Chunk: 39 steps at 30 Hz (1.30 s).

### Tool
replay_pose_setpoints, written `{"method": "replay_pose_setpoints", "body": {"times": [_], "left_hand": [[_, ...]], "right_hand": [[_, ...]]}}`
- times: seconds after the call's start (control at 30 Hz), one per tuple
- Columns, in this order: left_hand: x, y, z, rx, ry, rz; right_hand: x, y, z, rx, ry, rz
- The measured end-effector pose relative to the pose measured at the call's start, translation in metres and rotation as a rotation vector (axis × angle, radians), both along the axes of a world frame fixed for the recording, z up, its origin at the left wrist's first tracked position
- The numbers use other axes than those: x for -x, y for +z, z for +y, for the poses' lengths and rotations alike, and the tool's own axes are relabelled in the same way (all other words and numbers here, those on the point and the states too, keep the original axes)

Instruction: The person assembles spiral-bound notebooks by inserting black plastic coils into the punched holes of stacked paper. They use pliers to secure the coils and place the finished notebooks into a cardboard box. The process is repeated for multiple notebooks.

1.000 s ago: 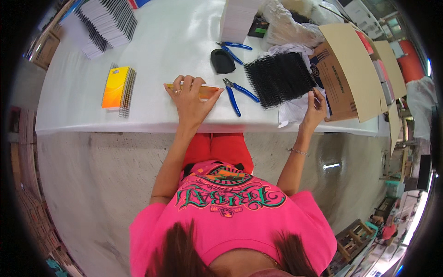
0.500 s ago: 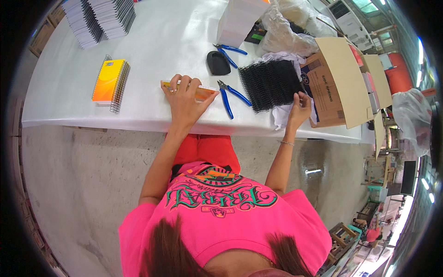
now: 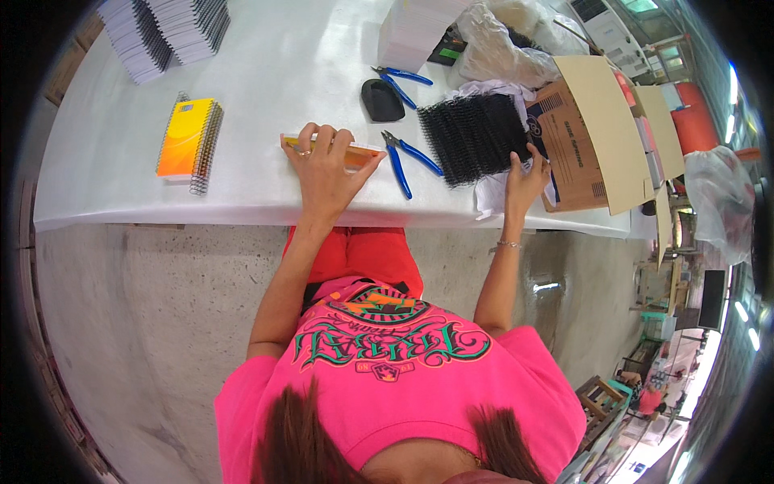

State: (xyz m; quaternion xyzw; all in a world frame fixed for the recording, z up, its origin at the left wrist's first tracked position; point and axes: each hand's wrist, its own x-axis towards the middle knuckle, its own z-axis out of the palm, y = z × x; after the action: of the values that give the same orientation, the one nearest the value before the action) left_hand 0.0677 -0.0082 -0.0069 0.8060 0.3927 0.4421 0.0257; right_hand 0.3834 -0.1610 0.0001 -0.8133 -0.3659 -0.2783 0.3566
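My left hand point(image 3: 325, 173) is closed around a small orange notebook point(image 3: 355, 156), which stands on its edge on the white table; my fingers hide much of it. At the right end of a pile of black spiral binding coils point(image 3: 472, 141), my right hand point(image 3: 528, 179) has its thumb and fingers apart, touching the coil ends. Blue-handled wire cutters point(image 3: 401, 164) lie with their jaws upward between the notebook and the coils. A second pair of blue cutters point(image 3: 403, 77) rests beyond, beside a black scoop-shaped piece point(image 3: 381, 100).
Yellow-orange spiral notebooks point(image 3: 189, 141) lie at the left of the table point(image 3: 266, 89). Stacks of coil-bound pages point(image 3: 165, 36) stand at the far left, a white paper block point(image 3: 411, 36) at the back. An open cardboard box point(image 3: 568, 145) and clear plastic bags point(image 3: 504, 52) bound the right side.
My right hand has shifted slightly right and up along the coil pile's edge, its fingers spreading a little. The left hand keeps holding the notebook in place. The view has shifted slightly.
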Motion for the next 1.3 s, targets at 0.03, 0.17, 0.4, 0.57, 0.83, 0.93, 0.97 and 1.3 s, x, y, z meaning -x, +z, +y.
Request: {"method": "replay_pose_setpoints", "body": {"times": [0.03, 0.17, 0.4, 0.57, 0.83, 0.93, 0.97, 1.3], "left_hand": [[0.000, 0.000, 0.000, 0.000, -0.006, -0.003], [-0.001, 0.001, 0.001, 0.009, 0.005, 0.000], [-0.001, 0.001, 0.000, 0.004, 0.016, 0.005], [-0.002, 0.001, 0.002, -0.005, 0.012, 0.017], [0.001, 0.004, 0.001, 0.007, 0.010, 0.036], [0.001, 0.002, 0.002, 0.007, 0.012, 0.048], [0.002, 0.002, 0.001, 0.007, 0.015, 0.050], [0.001, 0.007, -0.001, 0.026, 0.001, 0.062]], "right_hand": [[-0.007, -0.003, 0.000, 0.062, -0.024, 0.018], [-0.043, -0.005, -0.002, 0.262, -0.067, 0.126], [-0.047, 0.029, 0.007, 0.100, -0.149, -0.088], [-0.035, 0.031, 0.002, 0.125, 0.103, 0.199], [0.013, 0.010, 0.002, 0.260, 0.175, 0.220], [0.008, 0.007, 0.001, 0.257, 0.173, 0.249], [0.007, 0.006, 0.000, 0.256, 0.167, 0.249], [0.000, -0.011, 0.009, 0.099, 0.122, 0.196]]}}
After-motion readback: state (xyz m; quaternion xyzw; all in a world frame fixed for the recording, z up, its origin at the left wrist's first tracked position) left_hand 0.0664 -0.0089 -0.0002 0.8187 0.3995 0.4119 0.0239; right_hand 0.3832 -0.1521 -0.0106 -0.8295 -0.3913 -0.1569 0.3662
